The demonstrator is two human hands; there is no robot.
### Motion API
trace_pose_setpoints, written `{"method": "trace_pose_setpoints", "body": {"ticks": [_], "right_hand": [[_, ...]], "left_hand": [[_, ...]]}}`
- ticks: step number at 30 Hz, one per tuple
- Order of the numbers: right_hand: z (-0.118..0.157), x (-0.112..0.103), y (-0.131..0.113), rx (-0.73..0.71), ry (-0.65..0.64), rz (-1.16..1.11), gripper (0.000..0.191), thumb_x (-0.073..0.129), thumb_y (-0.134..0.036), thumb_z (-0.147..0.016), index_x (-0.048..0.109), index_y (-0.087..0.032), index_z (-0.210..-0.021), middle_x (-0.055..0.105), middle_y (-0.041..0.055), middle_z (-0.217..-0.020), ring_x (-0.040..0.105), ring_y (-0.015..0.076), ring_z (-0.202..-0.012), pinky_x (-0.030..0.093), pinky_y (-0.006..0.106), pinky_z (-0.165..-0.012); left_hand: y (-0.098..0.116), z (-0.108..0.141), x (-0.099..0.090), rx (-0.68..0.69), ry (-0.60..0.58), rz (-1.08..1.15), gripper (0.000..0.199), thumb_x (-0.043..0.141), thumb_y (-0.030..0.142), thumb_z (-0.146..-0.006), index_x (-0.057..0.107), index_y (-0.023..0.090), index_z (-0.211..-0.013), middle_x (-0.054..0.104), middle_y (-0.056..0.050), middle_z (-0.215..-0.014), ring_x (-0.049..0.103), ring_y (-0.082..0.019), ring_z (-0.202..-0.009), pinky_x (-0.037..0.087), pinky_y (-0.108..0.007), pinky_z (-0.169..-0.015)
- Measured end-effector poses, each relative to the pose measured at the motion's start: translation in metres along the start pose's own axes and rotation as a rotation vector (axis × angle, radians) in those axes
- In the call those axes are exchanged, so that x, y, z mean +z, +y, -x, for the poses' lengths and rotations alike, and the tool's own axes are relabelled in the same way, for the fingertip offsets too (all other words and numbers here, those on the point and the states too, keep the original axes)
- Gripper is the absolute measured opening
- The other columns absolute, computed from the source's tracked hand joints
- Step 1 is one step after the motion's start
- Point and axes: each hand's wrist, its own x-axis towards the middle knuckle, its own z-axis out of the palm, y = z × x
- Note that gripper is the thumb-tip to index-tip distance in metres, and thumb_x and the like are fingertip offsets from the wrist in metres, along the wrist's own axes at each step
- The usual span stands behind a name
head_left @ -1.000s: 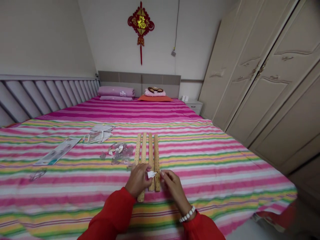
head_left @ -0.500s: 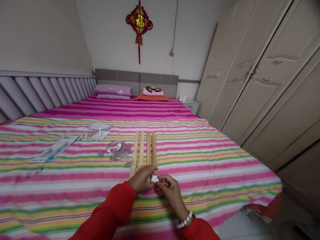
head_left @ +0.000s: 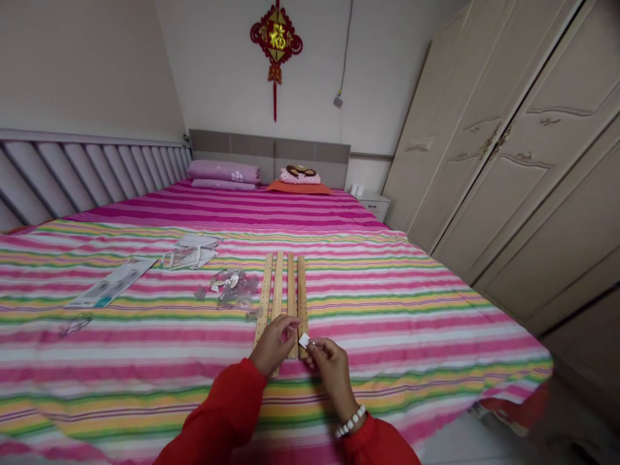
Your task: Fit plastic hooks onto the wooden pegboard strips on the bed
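In my right hand (head_left: 333,369), thumb and fingers pinch a small white square piece (head_left: 304,340) with a thin shiny bit at its side. My left hand (head_left: 275,342) is just left of it, over the wooden strips, with fingers apart and holding nothing visible. Several flat wooden strips (head_left: 278,278) lie side by side in front of me, pointing away. Small holes run along the outer ones. My hands cover parts of their near ends. Left of the strips is a pile of small clear plastic packets (head_left: 233,289).
A striped cloth (head_left: 411,310) covers the bed. On its left lie a long flat package (head_left: 113,282), a crumpled clear wrapper (head_left: 75,325) and several whitish packets (head_left: 194,250). Folded bedding (head_left: 223,173) rests by the headboard. A wardrobe (head_left: 513,174) stands at right.
My left hand has come away from the white piece, which now stays in my right hand alone. The view has shifted slightly.
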Motion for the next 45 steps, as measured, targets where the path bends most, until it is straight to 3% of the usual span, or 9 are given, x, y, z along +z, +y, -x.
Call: {"method": "trace_pose_setpoints", "body": {"ticks": [6, 13, 19, 24, 31, 40, 45], "right_hand": [[-0.023, -0.017, -0.013, -0.358, -0.098, 0.349, 0.017, 0.064, -0.033, -0.077, 0.075, -0.021, -0.076, 0.065, 0.0056, -0.073, 0.061, 0.0204, -0.074, 0.049, 0.032, -0.067], [-0.046, -0.019, -0.028, -0.427, -0.351, 0.464, 0.028, 0.053, -0.011, -0.077, 0.076, -0.024, -0.084, 0.069, 0.0049, -0.079, 0.064, 0.0181, -0.076, 0.05, 0.031, -0.07], [-0.054, -0.013, -0.017, -0.354, -0.301, 0.408, 0.022, 0.058, -0.013, -0.072, 0.076, -0.023, -0.079, 0.073, 0.0037, -0.08, 0.065, 0.019, -0.077, 0.051, 0.032, -0.071], [-0.057, -0.008, -0.019, -0.198, -0.306, 0.207, 0.01, 0.067, -0.022, -0.068, 0.073, -0.02, -0.075, 0.067, -0.0011, -0.063, 0.059, 0.014, -0.059, 0.047, 0.026, -0.058], [-0.058, -0.007, -0.023, -0.051, -0.311, 0.109, 0.018, 0.074, -0.033, -0.062, 0.07, -0.018, -0.071, 0.061, -0.0034, -0.055, 0.051, 0.011, -0.05, 0.04, 0.024, -0.049], [-0.064, -0.006, -0.009, -0.042, -0.253, 0.133, 0.013, 0.072, -0.028, -0.061, 0.071, -0.019, -0.069, 0.062, -0.0033, -0.054, 0.049, 0.0106, -0.049, 0.037, 0.023, -0.048], [-0.06, -0.007, -0.01, 0.036, -0.195, 0.017, 0.02, 0.075, -0.033, -0.057, 0.069, -0.018, -0.07, 0.06, -0.0042, -0.049, 0.047, 0.0098, -0.042, 0.038, 0.024, -0.044]], "left_hand": [[-0.01, 0.021, 0.01, 0.059, 0.006, -0.03, 0.028, 0.05, 0.016, -0.077, 0.064, 0.017, -0.101, 0.067, -0.01, -0.101, 0.061, -0.021, -0.098, 0.05, -0.038, -0.09], [-0.015, 0.039, 0.027, 0.141, 0.131, -0.212, 0.029, 0.052, 0.016, -0.078, 0.063, 0.021, -0.104, 0.069, -0.008, -0.104, 0.061, -0.024, -0.101, 0.048, -0.044, -0.091], [-0.011, 0.05, 0.03, 0.143, 0.182, -0.288, 0.021, 0.052, 0.019, -0.082, 0.064, 0.022, -0.099, 0.07, -0.007, -0.1, 0.062, -0.023, -0.097, 0.049, -0.042, -0.087], [-0.01, 0.053, 0.03, 0.101, 0.198, -0.229, 0.019, 0.053, 0.023, -0.083, 0.064, 0.021, -0.098, 0.069, -0.007, -0.099, 0.063, -0.022, -0.095, 0.05, -0.04, -0.085], [-0.016, 0.048, 0.035, -0.002, 0.219, -0.092, 0.021, 0.056, 0.024, -0.08, 0.063, 0.019, -0.099, 0.067, -0.006, -0.091, 0.064, -0.019, -0.084, 0.054, -0.033, -0.076], [-0.012, 0.051, 0.034, 0.096, 0.274, -0.332, 0.017, 0.057, 0.023, -0.08, 0.065, 0.023, -0.095, 0.07, -0.005, -0.094, 0.064, -0.022, -0.089, 0.05, -0.038, -0.079], [-0.014, 0.054, 0.035, 0.121, 0.283, -0.377, 0.016, 0.058, 0.027, -0.081, 0.065, 0.023, -0.095, 0.07, -0.005, -0.094, 0.064, -0.022, -0.089, 0.049, -0.037, -0.079]]}}
